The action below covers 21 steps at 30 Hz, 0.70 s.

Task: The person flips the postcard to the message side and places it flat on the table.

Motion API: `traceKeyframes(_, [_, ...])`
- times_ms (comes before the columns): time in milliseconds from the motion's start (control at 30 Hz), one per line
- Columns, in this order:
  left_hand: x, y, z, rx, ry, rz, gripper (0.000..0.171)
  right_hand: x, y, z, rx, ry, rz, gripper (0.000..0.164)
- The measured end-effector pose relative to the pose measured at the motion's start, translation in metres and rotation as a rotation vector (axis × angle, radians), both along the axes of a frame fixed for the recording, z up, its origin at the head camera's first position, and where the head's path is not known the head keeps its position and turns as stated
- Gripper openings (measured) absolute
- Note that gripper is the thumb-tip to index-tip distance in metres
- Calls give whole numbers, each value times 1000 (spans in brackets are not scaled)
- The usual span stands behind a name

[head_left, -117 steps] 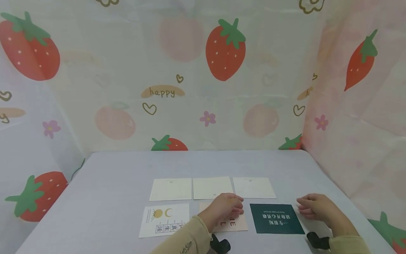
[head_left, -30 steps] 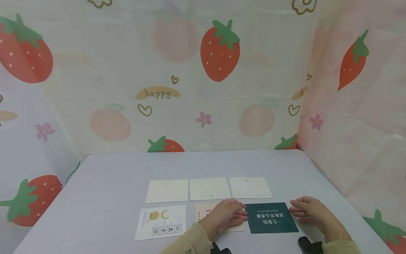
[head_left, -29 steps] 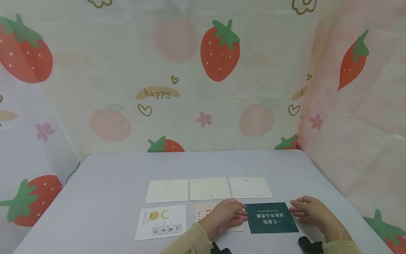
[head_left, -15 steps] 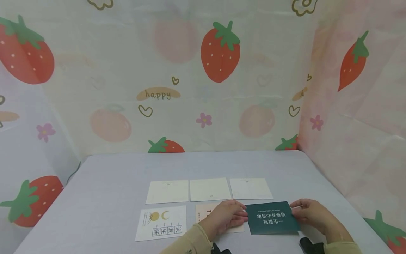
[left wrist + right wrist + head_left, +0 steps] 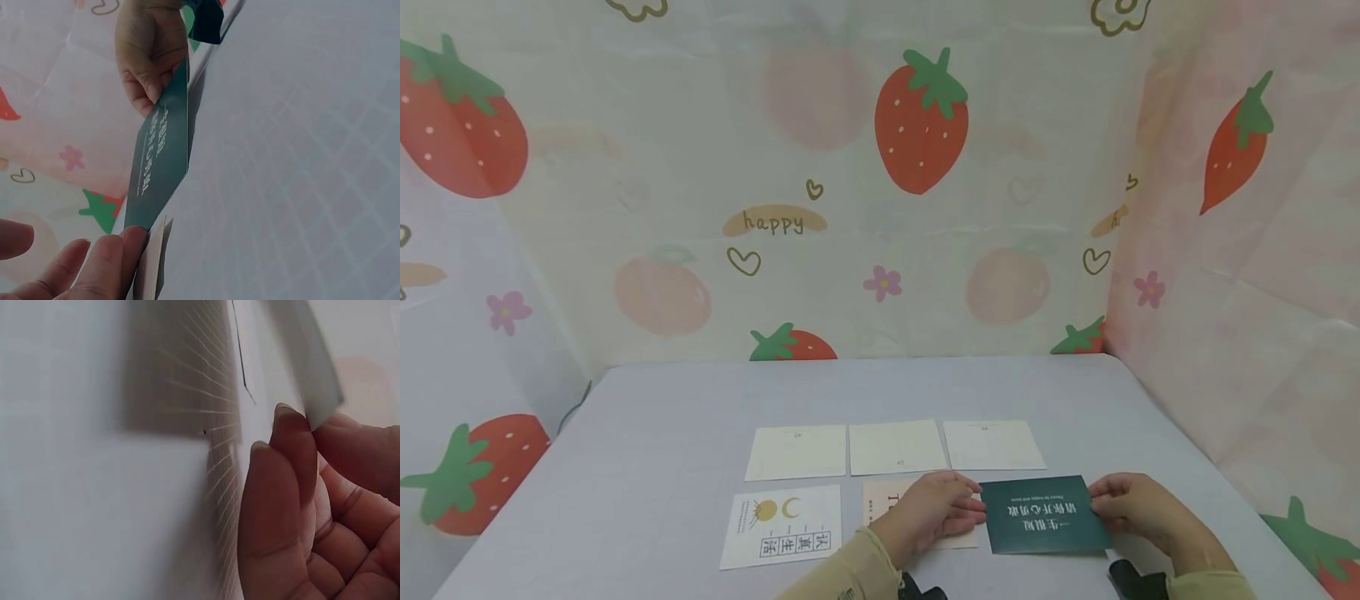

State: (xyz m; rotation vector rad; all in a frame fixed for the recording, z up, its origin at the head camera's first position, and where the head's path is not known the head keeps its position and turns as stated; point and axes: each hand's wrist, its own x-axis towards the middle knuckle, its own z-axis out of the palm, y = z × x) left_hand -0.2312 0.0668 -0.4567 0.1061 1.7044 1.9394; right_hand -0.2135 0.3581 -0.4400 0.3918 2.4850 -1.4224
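A dark green card (image 5: 1041,515) with white lettering lies at the right of the front row, its right side slightly raised off the table. My right hand (image 5: 1142,510) pinches that right edge between thumb and fingers; the right wrist view shows the card's pale underside (image 5: 315,375) at the fingertips. Against the card's left edge rest the fingertips of my left hand (image 5: 928,510), fingers extended and thumb apart in the left wrist view. Under the left hand a cream card (image 5: 955,540) with red and dark print lies partly hidden.
Three blank off-white cards form the back row: left card (image 5: 795,454), middle card (image 5: 897,448), right card (image 5: 994,446). A white card (image 5: 782,527) with a sun and moon lies front left. The white table (image 5: 662,417) meets strawberry-print curtains (image 5: 850,167) behind and at the sides.
My right hand has closed in on the green card's right edge, pinched it and raised that side slightly. Earlier, my left hand moved slightly right to the card's left edge.
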Motion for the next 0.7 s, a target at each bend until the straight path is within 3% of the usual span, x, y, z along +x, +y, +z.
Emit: traceKeyframes(700, [-4, -1, -4, 19, 3, 15, 22, 0, 1, 1, -35, 0, -15, 15])
